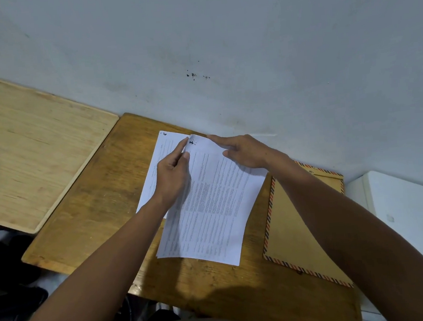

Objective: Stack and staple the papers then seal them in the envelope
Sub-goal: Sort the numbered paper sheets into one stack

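The left hand (172, 175) pinched the top-left edge of the printed papers (209, 206) between thumb and fingers, its forearm reaching in from the lower left. The right hand (243, 152) rested on the top-right part of the same sheets, its fingers stretched flat towards the far edge and its thumb tucked beneath, so whether it gripped or merely pressed could not be told. Its forearm came in from the lower right, crossing over the envelope.

The papers lay in the middle of a worn wooden desk (87, 209), tilted slightly, with one sheet (158, 152) poking out underneath to the left of the top ones. Just to the right of them, flat on the desk, lay a brown envelope (291, 232) with a striped red-and-dark border, close beside the papers.

To the left, a paler wooden board (30, 150) butted against the desk. Beyond the desk rose a pale wall (220, 44) marked with a few dark specks.
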